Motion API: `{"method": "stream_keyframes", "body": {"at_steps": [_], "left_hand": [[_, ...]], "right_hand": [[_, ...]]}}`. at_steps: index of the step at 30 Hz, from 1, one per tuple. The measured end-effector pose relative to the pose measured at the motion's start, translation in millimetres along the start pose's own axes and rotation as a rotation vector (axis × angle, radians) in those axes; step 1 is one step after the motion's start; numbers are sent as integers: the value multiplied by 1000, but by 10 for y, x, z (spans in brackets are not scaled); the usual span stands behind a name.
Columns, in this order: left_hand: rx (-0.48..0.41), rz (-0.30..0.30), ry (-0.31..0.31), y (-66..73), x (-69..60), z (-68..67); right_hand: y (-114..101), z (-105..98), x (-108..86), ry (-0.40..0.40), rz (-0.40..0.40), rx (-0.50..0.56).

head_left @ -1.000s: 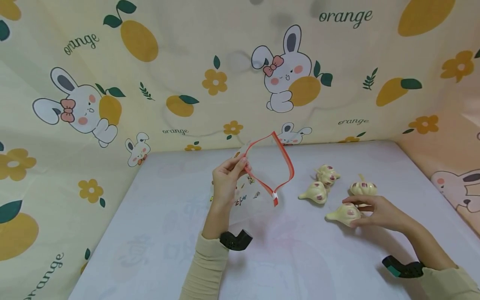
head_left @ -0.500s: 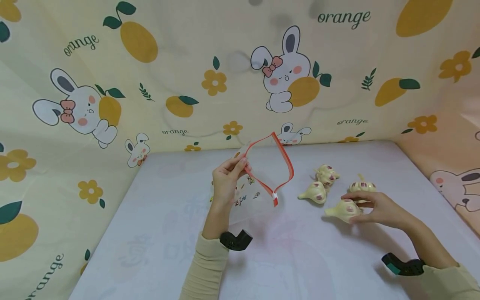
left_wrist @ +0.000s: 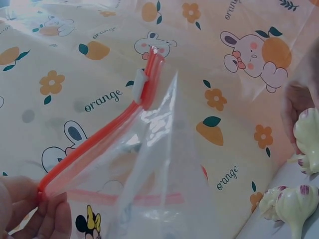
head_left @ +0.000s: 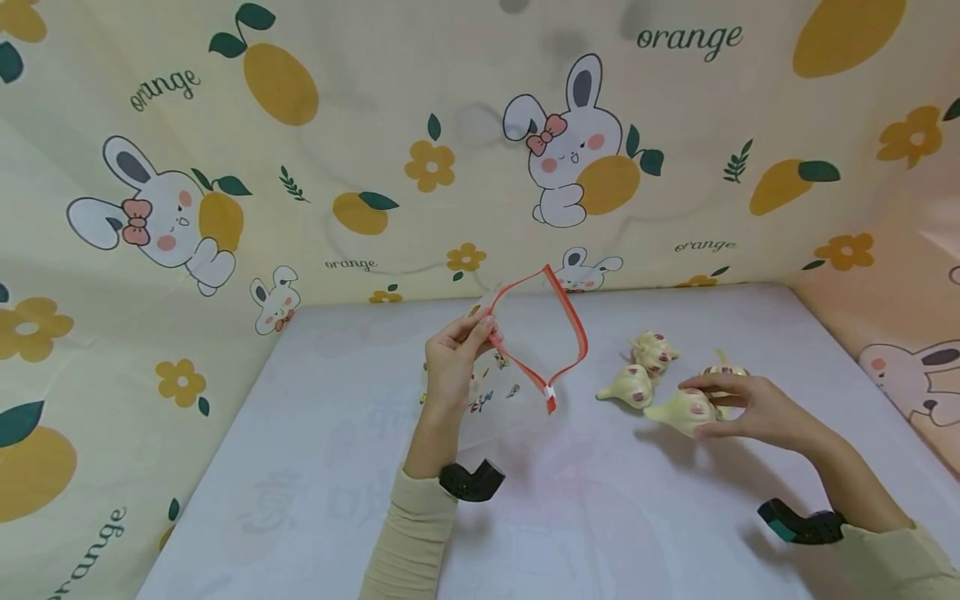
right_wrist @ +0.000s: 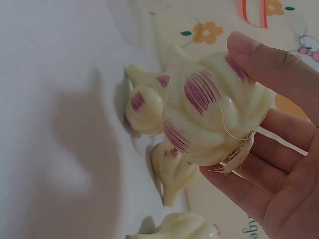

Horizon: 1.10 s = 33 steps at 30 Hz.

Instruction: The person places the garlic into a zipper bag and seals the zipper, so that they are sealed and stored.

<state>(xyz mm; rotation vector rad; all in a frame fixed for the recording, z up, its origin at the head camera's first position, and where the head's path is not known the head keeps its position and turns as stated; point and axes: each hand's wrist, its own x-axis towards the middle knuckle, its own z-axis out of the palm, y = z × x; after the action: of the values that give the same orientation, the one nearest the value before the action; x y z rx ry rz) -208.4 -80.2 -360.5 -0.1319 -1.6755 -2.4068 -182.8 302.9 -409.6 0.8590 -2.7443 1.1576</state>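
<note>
Two dark wrist units sit nearest you, a left unit [head_left: 472, 481] and a right unit [head_left: 801, 523], each just beyond a pale sleeve cuff. Past them, your right hand [head_left: 772, 412] is clamped on a garlic bulb [head_left: 678, 411], thumb on one side and fingers on the other. The bulb is raised off the white table [head_left: 322, 458], its shadow apart below it, root tuft toward your palm and stem pointing left. That looks a sound hold: the round body gives plenty to grasp. Pinch firmly, since the glossy skin could roll between your fingertips, and lift well clear of its neighbours before going sideways.

A little farther out, your left hand [head_left: 452, 354] pinches the red edge of a clear printed bag [head_left: 572, 312], its mouth spread in a loop. Hold that wrist steady; thin film would probably fold inward if the pinch slackens. Mind the white slider [head_left: 550, 391] at the loop's near corner, which could snag.

Beyond the raised bulb, one bulb [head_left: 731, 370] lies partly behind your right hand; I cannot tell whether they touch. A stemmed bulb [head_left: 632, 386] and a rear bulb [head_left: 655, 352] lie farther left. Behind everything hangs a cream curtain [head_left: 375, 83] printed with rabbits and fruit.
</note>
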Motion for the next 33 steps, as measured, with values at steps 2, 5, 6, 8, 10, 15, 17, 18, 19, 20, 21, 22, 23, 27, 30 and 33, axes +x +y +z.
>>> {"method": "stream_keyframes", "body": {"at_steps": [2,5,6,8,10,15,17,18,19,20,21,22,23,27,30,33], "left_hand": [[2,4,0,-3,-1,0],[-4,10,0,-6,2,-2],[-5,10,0,-4,2,-2],[-9,11,0,2,1,-1],[-12,12,2,8,-1,0],[-16,12,3,23,-3,3],[-14,10,3,21,0,2],[-13,9,4,20,1,0],[-12,7,5,19,1,1],[-12,5,6,18,1,1],[-11,3,7,17,1,2],[-11,3,7,18,-1,2],[-11,2,7,21,-3,4],[-13,-3,8,21,-5,6],[-16,-3,8,18,-6,6],[-17,-1,6,11,-3,5]], "right_hand": [[-14,-6,12,2,12,-10],[-40,-13,35,2,32,-20],[-48,-15,43,1,34,-22],[-63,-13,61,2,36,-15],[-74,-10,80,4,31,0],[-91,-13,119,8,23,29],[-99,-19,127,7,29,35],[-104,-23,130,7,31,37],[-108,-27,132,6,35,39],[-116,-32,134,4,38,43],[-121,-36,135,2,41,46],[-129,-40,137,2,45,47],[-134,-43,138,-1,44,45],[-159,-58,147,6,40,28],[-174,-66,158,15,33,14],[-191,-70,170,18,35,8]]}}
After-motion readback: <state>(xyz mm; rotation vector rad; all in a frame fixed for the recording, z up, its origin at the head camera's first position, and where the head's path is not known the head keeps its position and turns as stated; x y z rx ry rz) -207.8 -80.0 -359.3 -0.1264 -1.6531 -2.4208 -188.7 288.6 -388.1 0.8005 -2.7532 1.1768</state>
